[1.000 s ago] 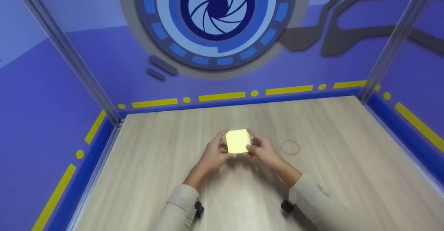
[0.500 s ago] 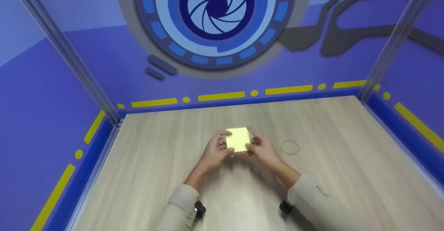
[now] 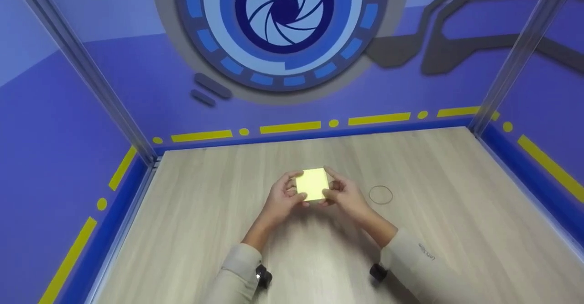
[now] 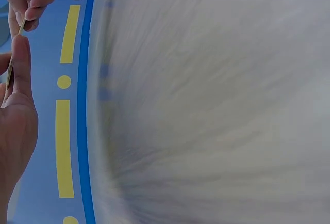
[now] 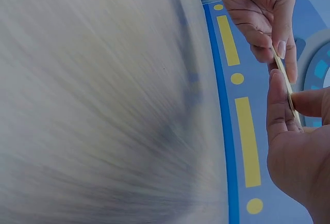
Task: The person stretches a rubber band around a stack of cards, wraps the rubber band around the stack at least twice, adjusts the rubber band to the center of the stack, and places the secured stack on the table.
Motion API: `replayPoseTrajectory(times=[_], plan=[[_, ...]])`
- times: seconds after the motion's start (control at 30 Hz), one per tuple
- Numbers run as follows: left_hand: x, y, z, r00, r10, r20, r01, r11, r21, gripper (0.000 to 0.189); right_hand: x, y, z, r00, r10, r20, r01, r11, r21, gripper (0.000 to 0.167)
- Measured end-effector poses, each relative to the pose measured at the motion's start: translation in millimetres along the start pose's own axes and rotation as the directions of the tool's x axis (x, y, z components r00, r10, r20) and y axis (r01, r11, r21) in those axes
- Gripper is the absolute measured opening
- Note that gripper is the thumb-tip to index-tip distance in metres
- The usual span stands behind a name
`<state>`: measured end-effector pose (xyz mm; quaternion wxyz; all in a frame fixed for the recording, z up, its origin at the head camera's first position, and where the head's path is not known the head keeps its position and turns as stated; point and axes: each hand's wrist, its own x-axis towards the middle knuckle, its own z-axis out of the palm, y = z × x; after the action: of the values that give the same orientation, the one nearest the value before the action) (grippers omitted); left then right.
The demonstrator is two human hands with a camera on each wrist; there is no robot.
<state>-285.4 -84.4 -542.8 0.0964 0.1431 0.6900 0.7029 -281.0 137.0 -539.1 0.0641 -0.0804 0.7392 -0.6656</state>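
Observation:
A thin, square pad of yellow sticky notes (image 3: 312, 184) is held up over the table between both hands, its bright face toward the head camera. My left hand (image 3: 280, 198) pinches its left side, thumb on the lower left corner and a finger at the upper left. On the opposite side my right hand (image 3: 347, 198) grips it, thumb on the face and fingers behind. Edge-on in the right wrist view, the pad (image 5: 290, 92) shows as a slim strip between the fingers. The left wrist view catches both hands only at its left border.
A thin rubber band (image 3: 380, 195) lies in a loop on the wooden table (image 3: 205, 231), right of the right hand. Blue printed walls (image 3: 114, 89) with metal corner posts (image 3: 520, 53) bound the table at the back and sides.
The left thumb and a finger have shifted onto the pad's left corners. The pad has moved slightly up and left. The right hand's grip and the rubber band look the same.

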Motion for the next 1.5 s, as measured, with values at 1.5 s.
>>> replayPoseTrajectory(times=[1.5], plan=[[-4.3,2.8,-19.8,0.996,-0.011,-0.088,0.011,1.0,-0.005,0.067,-24.3,31,-136,0.983,-0.031,-0.183,-0.126,0.614,-0.779,0.033]])
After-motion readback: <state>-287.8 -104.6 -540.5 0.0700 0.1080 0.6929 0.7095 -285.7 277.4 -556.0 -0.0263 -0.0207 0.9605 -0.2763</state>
